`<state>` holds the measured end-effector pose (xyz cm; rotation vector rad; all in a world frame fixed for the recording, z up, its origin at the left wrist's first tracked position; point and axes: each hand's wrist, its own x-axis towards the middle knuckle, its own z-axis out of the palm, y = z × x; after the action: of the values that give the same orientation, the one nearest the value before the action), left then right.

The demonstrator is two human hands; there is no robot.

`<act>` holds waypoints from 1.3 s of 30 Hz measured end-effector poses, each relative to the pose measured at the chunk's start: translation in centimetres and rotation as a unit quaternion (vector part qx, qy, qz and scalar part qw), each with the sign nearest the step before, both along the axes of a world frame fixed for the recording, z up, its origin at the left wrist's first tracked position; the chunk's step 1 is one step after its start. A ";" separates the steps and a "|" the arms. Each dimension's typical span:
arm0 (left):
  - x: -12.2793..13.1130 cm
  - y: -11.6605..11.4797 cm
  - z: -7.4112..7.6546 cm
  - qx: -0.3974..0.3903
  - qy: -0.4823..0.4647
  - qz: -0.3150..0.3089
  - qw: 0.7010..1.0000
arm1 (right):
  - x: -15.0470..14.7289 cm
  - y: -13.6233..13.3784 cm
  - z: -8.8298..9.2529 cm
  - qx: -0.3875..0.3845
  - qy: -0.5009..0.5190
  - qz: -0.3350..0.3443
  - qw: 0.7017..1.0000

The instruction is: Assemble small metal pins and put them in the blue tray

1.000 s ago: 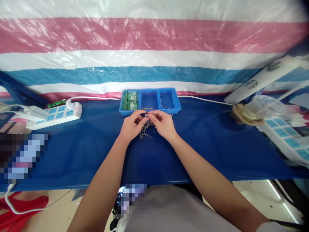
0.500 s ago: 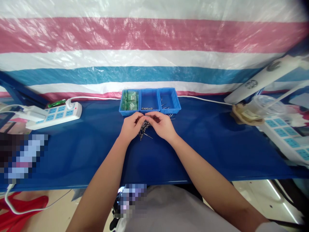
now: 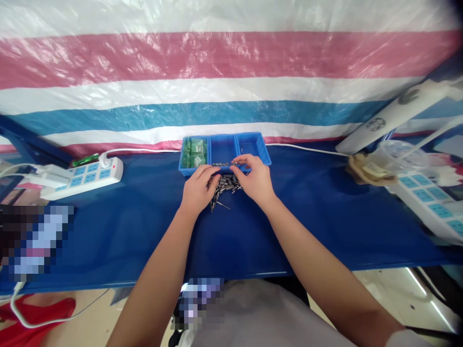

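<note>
Our right hand appears to pinch a small metal part; our left hand curls, its grip undeterminable. Between and below them, metal pieces lie heaped on the bench. The blue trays stand at twelve o'clock. A loosened pinch could drop the part into the heap.

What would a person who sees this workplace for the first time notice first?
Probably the shiny sheet with red, white and blue stripes, which fills the background behind the blue table. Next, the left hand and the right hand near the middle, around a heap of small metal pieces. Just beyond the heap, three blue bins stand in a row.
</note>
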<state>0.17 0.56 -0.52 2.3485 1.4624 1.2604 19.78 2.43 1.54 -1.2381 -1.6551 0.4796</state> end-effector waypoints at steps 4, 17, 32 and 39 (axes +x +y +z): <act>0.0 1.0 -0.8 0.056 0.076 0.052 0.994 | 0.7 1.1 0.3 0.003 -0.008 -0.003 1.000; 0.7 1.7 -0.6 0.020 0.113 0.044 0.992 | 0.3 0.7 -1.0 0.031 -0.136 -0.028 0.990; 0.6 0.7 -0.5 0.049 0.206 0.051 0.976 | 0.5 0.3 -1.2 0.066 -0.233 -0.009 0.970; 0.4 0.6 -0.6 0.041 0.189 0.042 0.980 | 0.4 0.1 -0.7 0.099 -0.255 -0.029 0.961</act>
<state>0.55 1.21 -1.10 2.7236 1.6539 0.9399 20.18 2.56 0.84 -1.3221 -2.0284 -0.0560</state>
